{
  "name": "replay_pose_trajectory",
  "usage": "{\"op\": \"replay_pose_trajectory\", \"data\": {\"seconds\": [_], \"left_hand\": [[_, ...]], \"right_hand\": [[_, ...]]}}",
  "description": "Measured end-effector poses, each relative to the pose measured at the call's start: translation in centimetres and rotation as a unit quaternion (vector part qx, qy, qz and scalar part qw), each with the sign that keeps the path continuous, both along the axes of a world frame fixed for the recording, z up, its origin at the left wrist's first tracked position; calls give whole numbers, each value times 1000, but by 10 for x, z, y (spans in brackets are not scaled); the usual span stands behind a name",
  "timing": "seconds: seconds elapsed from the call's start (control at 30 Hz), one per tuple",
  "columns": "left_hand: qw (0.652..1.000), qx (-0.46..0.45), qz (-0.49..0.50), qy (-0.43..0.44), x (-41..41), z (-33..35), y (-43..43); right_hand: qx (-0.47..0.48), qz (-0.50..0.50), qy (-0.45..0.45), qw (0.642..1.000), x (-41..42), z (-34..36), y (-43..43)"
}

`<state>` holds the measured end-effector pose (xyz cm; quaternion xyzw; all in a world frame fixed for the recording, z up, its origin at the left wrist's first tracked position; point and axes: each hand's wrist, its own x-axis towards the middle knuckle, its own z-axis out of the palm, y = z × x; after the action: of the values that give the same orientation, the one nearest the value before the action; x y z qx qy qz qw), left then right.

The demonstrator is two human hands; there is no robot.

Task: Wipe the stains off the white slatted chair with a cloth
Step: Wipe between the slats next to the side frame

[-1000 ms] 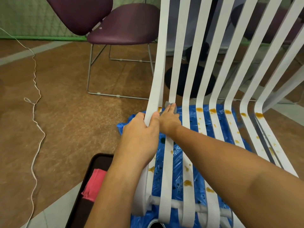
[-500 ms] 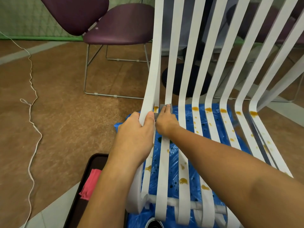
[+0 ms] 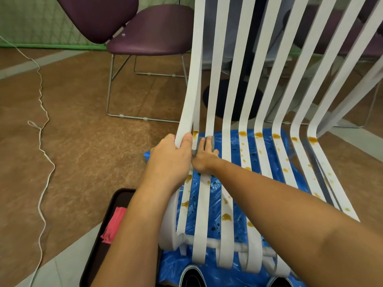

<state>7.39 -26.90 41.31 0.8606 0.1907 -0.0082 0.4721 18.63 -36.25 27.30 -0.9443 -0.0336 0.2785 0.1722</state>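
Note:
The white slatted chair (image 3: 232, 83) fills the middle and right of the head view, its seat slats spotted with orange-brown stains (image 3: 226, 217). My left hand (image 3: 170, 160) grips the leftmost slat at the bend between seat and back. Just right of it, my right hand (image 3: 204, 157) presses a small grey cloth (image 3: 202, 141) onto the second slat near the bend. Most of the cloth is hidden under my fingers.
Blue plastic sheeting (image 3: 214, 206) lies under the chair. A dark tray (image 3: 103, 228) with a pink cloth (image 3: 114, 224) sits at the lower left. A purple chair (image 3: 145, 27) stands behind, and a white cord (image 3: 43, 141) runs along the brown floor. My shoes (image 3: 192, 276) show at the bottom.
Both hands stay at the bend of the left slats; the right hand with the grey cloth has shifted only slightly along the slat. The view has shifted a little.

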Motion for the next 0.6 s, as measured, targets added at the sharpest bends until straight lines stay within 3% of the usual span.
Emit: {"op": "replay_pose_trajectory", "data": {"seconds": [0.13, 0.4, 0.6], "left_hand": [[1000, 2, -3, 1, 1, 0, 0], [1000, 2, -5, 1, 0, 0, 0], [1000, 7, -5, -3, 1, 1, -1]], "right_hand": [[-31, 79, 12, 996, -46, 13, 0], [-9, 39, 19, 999, -111, 2, 5], [34, -33, 40, 998, -61, 7, 7]]}}
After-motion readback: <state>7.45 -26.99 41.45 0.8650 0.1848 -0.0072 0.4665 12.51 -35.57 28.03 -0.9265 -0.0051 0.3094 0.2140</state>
